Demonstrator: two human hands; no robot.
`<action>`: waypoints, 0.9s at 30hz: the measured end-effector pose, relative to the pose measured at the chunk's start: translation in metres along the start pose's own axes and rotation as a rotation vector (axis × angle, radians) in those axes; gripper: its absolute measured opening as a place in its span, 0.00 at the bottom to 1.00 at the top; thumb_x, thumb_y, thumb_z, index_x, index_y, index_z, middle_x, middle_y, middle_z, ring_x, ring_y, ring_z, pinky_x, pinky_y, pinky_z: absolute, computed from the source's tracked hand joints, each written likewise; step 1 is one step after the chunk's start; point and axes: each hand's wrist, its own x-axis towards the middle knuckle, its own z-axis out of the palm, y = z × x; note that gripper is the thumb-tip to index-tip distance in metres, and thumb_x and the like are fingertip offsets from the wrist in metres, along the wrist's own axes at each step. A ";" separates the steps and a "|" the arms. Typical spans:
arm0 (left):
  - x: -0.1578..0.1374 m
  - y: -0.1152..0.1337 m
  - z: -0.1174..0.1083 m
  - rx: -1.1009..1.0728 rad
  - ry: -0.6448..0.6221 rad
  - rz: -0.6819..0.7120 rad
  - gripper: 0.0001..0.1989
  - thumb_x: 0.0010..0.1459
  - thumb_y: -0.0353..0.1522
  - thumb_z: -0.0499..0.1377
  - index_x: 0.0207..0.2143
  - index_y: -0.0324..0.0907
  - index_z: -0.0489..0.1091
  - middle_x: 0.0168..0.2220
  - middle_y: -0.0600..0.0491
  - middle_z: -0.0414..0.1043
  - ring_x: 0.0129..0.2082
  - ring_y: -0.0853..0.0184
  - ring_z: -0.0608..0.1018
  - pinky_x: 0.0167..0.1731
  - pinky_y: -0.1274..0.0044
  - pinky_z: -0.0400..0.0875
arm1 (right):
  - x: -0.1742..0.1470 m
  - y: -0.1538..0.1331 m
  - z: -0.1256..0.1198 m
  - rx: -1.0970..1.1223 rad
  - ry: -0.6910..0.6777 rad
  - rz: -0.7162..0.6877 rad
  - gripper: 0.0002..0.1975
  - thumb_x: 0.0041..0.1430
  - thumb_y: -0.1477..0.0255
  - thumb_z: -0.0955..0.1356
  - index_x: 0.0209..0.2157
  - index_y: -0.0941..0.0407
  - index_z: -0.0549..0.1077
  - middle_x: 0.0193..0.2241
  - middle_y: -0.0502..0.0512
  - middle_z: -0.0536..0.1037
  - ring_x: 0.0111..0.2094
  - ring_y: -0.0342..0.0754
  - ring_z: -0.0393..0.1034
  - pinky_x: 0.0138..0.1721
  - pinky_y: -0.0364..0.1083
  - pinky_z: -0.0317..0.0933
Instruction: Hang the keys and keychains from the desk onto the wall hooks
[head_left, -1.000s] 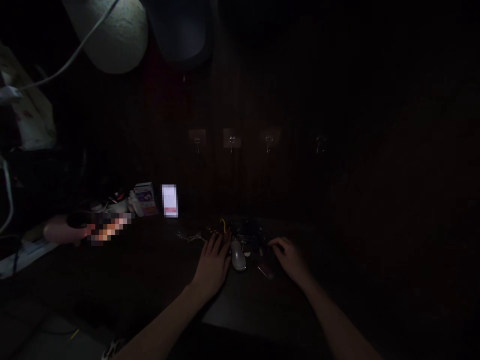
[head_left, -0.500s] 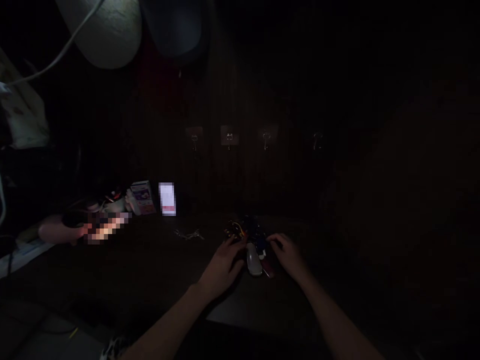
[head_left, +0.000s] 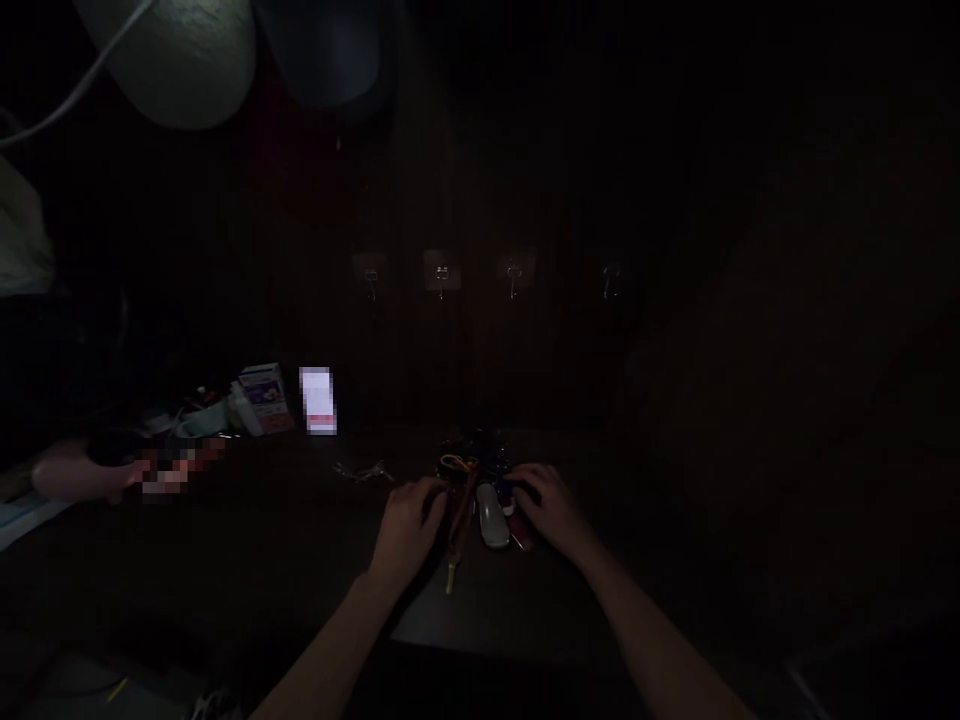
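In the dim head view a jumbled pile of small things lies on the dark table (head_left: 315,550) between my hands. A smooth grey oval thing like a computer mouse (head_left: 493,517) is at its front. Beside it lie a dark red piece (head_left: 520,532) and a brown strap (head_left: 464,507) with a brass-coloured key-like end (head_left: 451,577). A yellow loop (head_left: 456,462) shows on top. At the left edge of the pile, my left hand (head_left: 405,525) has its thumb and fingers apart. My right hand (head_left: 551,505) touches the right side near a blue piece, fingers bent and apart.
Small silver keys (head_left: 365,471) lie left of the pile. A lit phone (head_left: 318,400) leans at the back beside a small box (head_left: 265,398). A pink rounded thing (head_left: 82,470) is far left. Several hooks (head_left: 442,275) are on the wall; caps (head_left: 322,60) hang above.
My left hand has moved left off the pile. The brown strap with its brass-coloured end now lies toward the front. My right hand has come closer over the right side. The view has shifted slightly.
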 end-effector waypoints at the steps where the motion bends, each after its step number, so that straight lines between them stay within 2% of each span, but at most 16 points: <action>1: 0.001 -0.002 -0.002 0.008 0.005 -0.007 0.12 0.59 0.34 0.48 0.39 0.44 0.69 0.38 0.51 0.75 0.39 0.64 0.75 0.42 0.69 0.67 | 0.000 0.001 0.001 -0.006 -0.001 0.007 0.11 0.55 0.73 0.62 0.37 0.52 0.74 0.40 0.54 0.73 0.45 0.49 0.63 0.49 0.52 0.56; 7: 0.008 -0.017 -0.014 0.117 0.064 -0.073 0.13 0.60 0.35 0.47 0.36 0.44 0.70 0.32 0.53 0.76 0.34 0.65 0.77 0.37 0.74 0.68 | 0.002 0.005 0.002 -0.023 0.018 0.023 0.12 0.55 0.75 0.61 0.36 0.53 0.74 0.39 0.54 0.73 0.43 0.49 0.63 0.47 0.50 0.57; 12: 0.010 -0.033 -0.023 0.227 0.103 -0.111 0.14 0.59 0.35 0.47 0.36 0.43 0.71 0.35 0.52 0.76 0.36 0.64 0.77 0.39 0.73 0.68 | 0.002 0.008 0.002 -0.054 0.058 0.059 0.12 0.55 0.77 0.60 0.35 0.53 0.73 0.38 0.53 0.74 0.42 0.48 0.63 0.46 0.49 0.57; 18: 0.005 -0.044 -0.029 0.260 0.138 -0.204 0.13 0.59 0.35 0.48 0.37 0.44 0.70 0.37 0.52 0.76 0.39 0.63 0.76 0.42 0.71 0.67 | 0.002 0.010 0.001 -0.167 0.124 0.135 0.11 0.54 0.78 0.60 0.32 0.53 0.73 0.35 0.54 0.74 0.39 0.49 0.64 0.42 0.48 0.57; 22: 0.002 -0.049 -0.028 0.197 0.166 -0.215 0.12 0.57 0.34 0.48 0.39 0.45 0.70 0.41 0.51 0.75 0.42 0.61 0.75 0.45 0.69 0.66 | -0.001 0.008 -0.001 -0.284 0.168 0.203 0.10 0.55 0.76 0.61 0.30 0.52 0.73 0.34 0.54 0.73 0.38 0.50 0.63 0.39 0.48 0.55; 27: 0.002 -0.055 -0.027 0.014 0.204 -0.231 0.14 0.56 0.31 0.48 0.43 0.44 0.67 0.44 0.51 0.73 0.46 0.63 0.74 0.49 0.68 0.65 | -0.004 0.003 -0.004 -0.397 0.186 0.256 0.09 0.54 0.76 0.62 0.28 0.51 0.72 0.33 0.54 0.72 0.38 0.50 0.62 0.36 0.47 0.53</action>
